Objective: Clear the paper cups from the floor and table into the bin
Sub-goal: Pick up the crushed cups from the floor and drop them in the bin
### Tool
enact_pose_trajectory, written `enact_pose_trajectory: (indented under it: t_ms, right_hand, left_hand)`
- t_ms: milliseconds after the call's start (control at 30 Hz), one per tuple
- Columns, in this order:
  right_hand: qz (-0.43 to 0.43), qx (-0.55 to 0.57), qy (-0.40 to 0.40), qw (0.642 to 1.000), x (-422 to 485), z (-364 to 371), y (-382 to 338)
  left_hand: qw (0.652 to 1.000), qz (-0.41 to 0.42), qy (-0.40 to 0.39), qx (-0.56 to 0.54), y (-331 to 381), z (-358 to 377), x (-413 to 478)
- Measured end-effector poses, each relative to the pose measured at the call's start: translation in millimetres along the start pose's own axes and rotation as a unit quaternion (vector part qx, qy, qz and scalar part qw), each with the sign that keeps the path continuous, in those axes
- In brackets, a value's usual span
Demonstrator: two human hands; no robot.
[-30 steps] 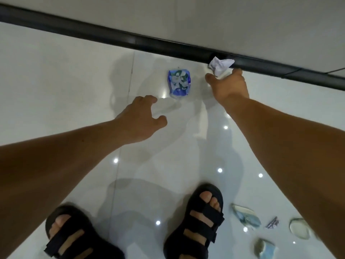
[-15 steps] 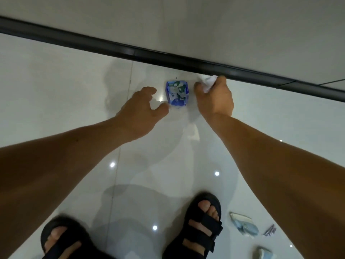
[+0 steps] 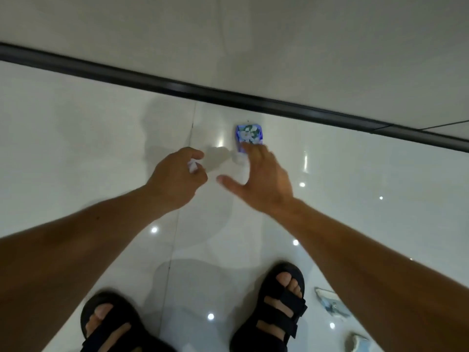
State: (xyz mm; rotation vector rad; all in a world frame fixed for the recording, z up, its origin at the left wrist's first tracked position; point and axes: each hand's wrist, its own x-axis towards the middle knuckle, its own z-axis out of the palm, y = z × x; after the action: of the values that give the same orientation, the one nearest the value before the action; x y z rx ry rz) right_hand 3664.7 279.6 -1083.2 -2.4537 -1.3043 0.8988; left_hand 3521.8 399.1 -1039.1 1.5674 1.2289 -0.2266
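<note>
A crushed blue paper cup point(image 3: 248, 134) with a white flower print lies on the glossy white floor close to the wall. My right hand point(image 3: 261, 179) is spread open over the floor, and its fingertips reach the cup's near edge. My left hand point(image 3: 177, 174) is to the left of it, with its fingers curled around a small crumpled white paper point(image 3: 192, 166). Most of that paper is hidden in the fist.
A black skirting strip point(image 3: 228, 96) runs along the foot of the wall just beyond the cup. My two feet in black sandals point(image 3: 279, 308) stand below. Two more flattened cups point(image 3: 332, 304) point(image 3: 357, 344) lie on the floor at the lower right.
The white crumpled paper, picked up by my right hand at the wall, is now in my left hand. My right hand has opened and moved onto the blue cup.
</note>
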Motion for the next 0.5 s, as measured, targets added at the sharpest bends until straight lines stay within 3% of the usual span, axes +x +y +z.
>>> enact_pose_trajectory:
  t_ms: [67, 233, 333, 500]
  right_hand:
    - [0.03, -0.08, 0.022, 0.996, 25.5, 1.8, 16.7]
    - [0.04, -0.165, -0.026, 0.985, 70.8, 25.9, 23.5]
    - [0.015, -0.163, 0.004, 0.987, 61.2, 40.3, 12.6]
    - [-0.027, -0.105, -0.053, 0.993, -10.3, 54.5, -6.8]
  left_hand:
    - [1.0, -0.017, 0.003, 0.017, -21.0, -4.3, 3.7]
    - [0.997, -0.036, -0.009, 0.067, -67.9, -4.3, 3.6]
    - [0.996, -0.035, -0.002, 0.079, -83.5, -7.6, -4.4]
    - [0.995, -0.032, -0.003, 0.09, -76.1, -28.8, -33.7]
